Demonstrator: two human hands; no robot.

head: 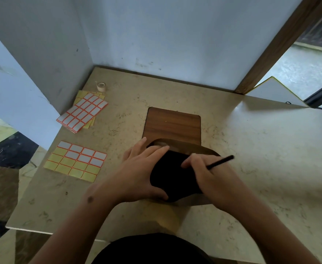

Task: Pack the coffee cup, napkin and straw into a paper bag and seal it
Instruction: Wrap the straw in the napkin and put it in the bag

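A brown paper bag (203,149) stands open in the middle of the table, seen from above. Its mouth shows a black rounded shape (173,178); I cannot tell whether this is the cup's lid or the bag's dark inside. Something pale (161,143) shows at the far rim, perhaps the napkin. My left hand (139,174) grips the bag's left side, fingers over the far rim and thumb on the near rim. My right hand (211,172) rests on the right of the mouth and pinches a thin black straw (221,161), which points up and to the right.
A wooden board (173,124) lies just behind the bag. Sticker label sheets lie at the left: one sheet (75,161) near me, a stack (82,113) farther back. A small tape roll (101,86) stands near the back wall. The table's right half is bare marble.
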